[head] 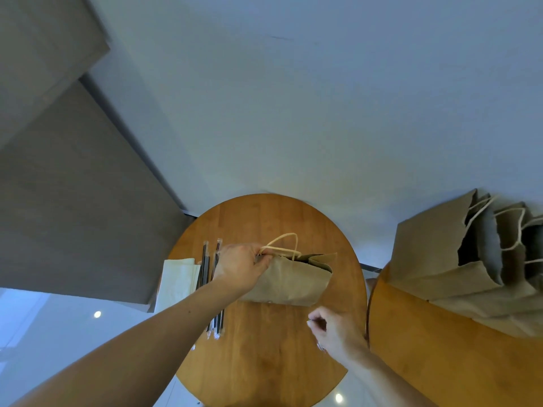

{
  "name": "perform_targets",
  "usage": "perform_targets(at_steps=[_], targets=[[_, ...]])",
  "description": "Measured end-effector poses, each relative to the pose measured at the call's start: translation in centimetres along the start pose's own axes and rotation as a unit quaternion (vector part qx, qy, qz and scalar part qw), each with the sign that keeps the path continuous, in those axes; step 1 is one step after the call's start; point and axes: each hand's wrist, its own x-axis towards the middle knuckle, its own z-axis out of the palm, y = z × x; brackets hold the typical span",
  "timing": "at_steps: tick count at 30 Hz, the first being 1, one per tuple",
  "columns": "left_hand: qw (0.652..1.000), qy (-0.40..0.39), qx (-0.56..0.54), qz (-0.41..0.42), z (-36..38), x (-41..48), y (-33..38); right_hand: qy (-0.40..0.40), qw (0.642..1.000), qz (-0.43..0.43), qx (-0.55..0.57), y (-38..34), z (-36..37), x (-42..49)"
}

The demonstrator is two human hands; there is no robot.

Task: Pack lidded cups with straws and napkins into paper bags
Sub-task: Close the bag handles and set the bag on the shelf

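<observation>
Under my left hand: the paper bag (291,283), over the table (264,362); I cannot tell whether its base touches the wood.
Left hand (242,267): clenched round the bag's top edge and handles (280,236) at the corner nearest it.
Right hand (335,333): below the bag and apart from it, fingers loosely curled, nothing visible in them.
Bag mouth: only slightly parted, on the side away from my left hand.
Left of my left hand: wrapped straws (219,321) and napkins (176,280), partly under my forearm.
Far right of my right hand: other bags (440,259) standing open on a second table (440,362).
Cups: none in view.
Risk, bag: I hold it by one corner and it looks half-flat, so a cup could catch on the narrow mouth and tip.
Risk, paper: a hard tug could tear it at the handles.
Risk, straws: my left forearm passes right over them, and a careless sweep could roll them off the table edge.
Risk, right hand: reaching up too fast could knock the bag askew.
</observation>
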Motion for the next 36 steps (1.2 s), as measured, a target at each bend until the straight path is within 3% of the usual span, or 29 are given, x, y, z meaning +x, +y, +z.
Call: perform_targets(at_steps=[3,7,10,14,22,36], targets=[[0.999,-0.024,0.022,0.009,-0.3,0.1,0.2,0.069,0.993,-0.070,0.063,-5.0,-1.7,0.8],[0.997,-0.041,0.054,0.023,-0.6,0.2,0.4,0.107,0.975,-0.089,0.171,-10.6,-3.7,2.2],[0.996,-0.054,0.061,0.021,-0.7,0.2,0.4,0.143,0.965,-0.116,0.187,-12.7,-4.5,2.8],[0.996,-0.068,0.064,0.012,-0.7,0.1,0.4,0.184,0.962,-0.086,0.183,-13.5,-4.8,3.5],[0.994,-0.085,0.068,0.003,-1.3,0.1,0.7,0.196,0.968,-0.037,0.154,-14.3,-5.1,4.3],[0.993,-0.086,0.076,0.015,-1.6,0.5,0.7,0.130,0.957,-0.030,0.257,-14.7,-5.7,4.7]])
